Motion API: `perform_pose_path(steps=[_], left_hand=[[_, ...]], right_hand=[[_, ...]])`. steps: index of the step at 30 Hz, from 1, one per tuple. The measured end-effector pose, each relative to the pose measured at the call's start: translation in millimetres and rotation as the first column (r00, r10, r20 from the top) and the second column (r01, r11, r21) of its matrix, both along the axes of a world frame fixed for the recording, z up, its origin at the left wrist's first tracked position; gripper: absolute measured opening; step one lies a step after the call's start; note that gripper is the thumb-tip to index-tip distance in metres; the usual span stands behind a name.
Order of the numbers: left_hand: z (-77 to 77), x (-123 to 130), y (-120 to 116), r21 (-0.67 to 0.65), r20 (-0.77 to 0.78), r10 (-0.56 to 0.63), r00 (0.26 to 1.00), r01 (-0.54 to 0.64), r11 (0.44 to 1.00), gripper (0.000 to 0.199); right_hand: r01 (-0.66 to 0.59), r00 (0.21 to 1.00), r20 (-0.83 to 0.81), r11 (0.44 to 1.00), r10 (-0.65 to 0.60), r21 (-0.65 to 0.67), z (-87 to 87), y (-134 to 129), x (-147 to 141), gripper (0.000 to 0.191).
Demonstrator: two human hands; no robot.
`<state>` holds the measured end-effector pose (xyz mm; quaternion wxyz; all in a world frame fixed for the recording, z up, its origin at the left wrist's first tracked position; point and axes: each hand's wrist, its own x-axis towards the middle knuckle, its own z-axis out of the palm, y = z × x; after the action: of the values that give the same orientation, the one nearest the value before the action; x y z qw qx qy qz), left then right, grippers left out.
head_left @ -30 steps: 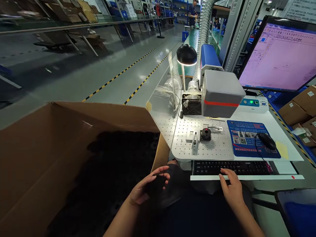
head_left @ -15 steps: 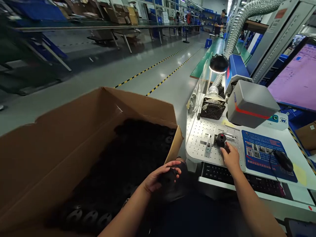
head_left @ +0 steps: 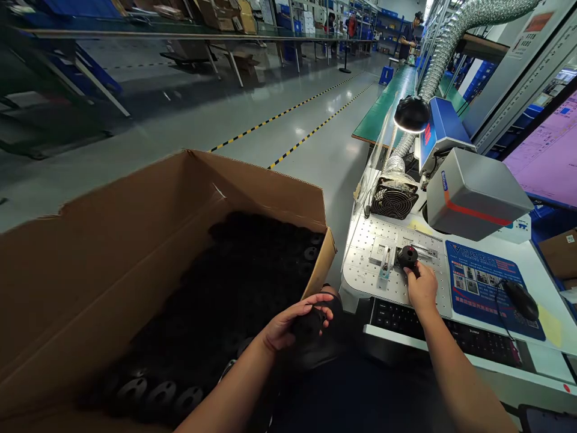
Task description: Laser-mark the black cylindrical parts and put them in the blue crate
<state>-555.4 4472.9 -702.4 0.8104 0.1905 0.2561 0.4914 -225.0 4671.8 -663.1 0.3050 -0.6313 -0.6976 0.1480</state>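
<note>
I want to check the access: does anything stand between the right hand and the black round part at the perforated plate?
Nothing visible does: the right hand touches the black round part with its fingertips.

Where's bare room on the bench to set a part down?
Perforated plate: bare at its front-left corner, left of the metal clamps, and between clamps and fan. Crowded at the clamps, where the right hand holds the black round part, and at the mouse pad's right edge, under the mouse.
</note>
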Motion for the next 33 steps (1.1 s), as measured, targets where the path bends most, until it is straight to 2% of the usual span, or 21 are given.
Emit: perform_pose_path(steps=[5, 8, 10, 13, 17, 20, 25, 33], left_hand=[[3.4, 1, 0, -0.013, -0.02, 0.011, 1.0, -0.011, 1.0, 0.056], [5.6, 1, -1, -0.022, -0.041, 0.01, 0.999, -0.011, 1.0, 0.055], [4.9, 0, -1, -0.018, -0.049, 0.011, 0.999, -0.012, 1.0, 0.056], [2.3, 0, 1, -0.014, -0.043, 0.012, 0.999, -0.013, 1.0, 0.058], [2.6, 0, 3, -0.021, -0.022, -0.009, 1.0, 0.009, 1.0, 0.059], [5.7, 1, 4, -0.028, -0.026, -0.028, 0.999, 0.028, 0.999, 0.057], [8.2, 2, 6, -0.037, -0.022, -0.025, 0.999, 0.025, 0.999, 0.056], [8.7, 3, 4, -0.015, -0.038, -0.004, 0.999, 0.003, 1.0, 0.053]], right_hand=[[-0.019, 0.998, -0.057, 0.998, 0.015, -0.062, 6.1, -1, -1, 0.053], [0.048, 0.988, -0.143, 0.993, -0.063, -0.109, 13.7, -12, 8, 0.067], [0.105, 0.974, -0.188, 0.989, -0.124, -0.108, 19.6, -29, 19, 0.068], [0.141, 0.961, -0.232, 0.989, -0.148, -0.048, 23.0, -70, 41, 0.057], [0.013, 0.978, -0.21, 0.999, -0.022, -0.048, 7.4, -124, 69, 0.038], [-0.087, 0.983, -0.171, 0.993, 0.072, -0.082, -11.3, -147, 78, 0.036], [-0.124, 0.988, -0.099, 0.992, 0.121, -0.028, -27.9, -151, 78, 0.037], [-0.133, 0.99, -0.05, 0.99, 0.13, -0.045, -29.6, -146, 75, 0.038]])
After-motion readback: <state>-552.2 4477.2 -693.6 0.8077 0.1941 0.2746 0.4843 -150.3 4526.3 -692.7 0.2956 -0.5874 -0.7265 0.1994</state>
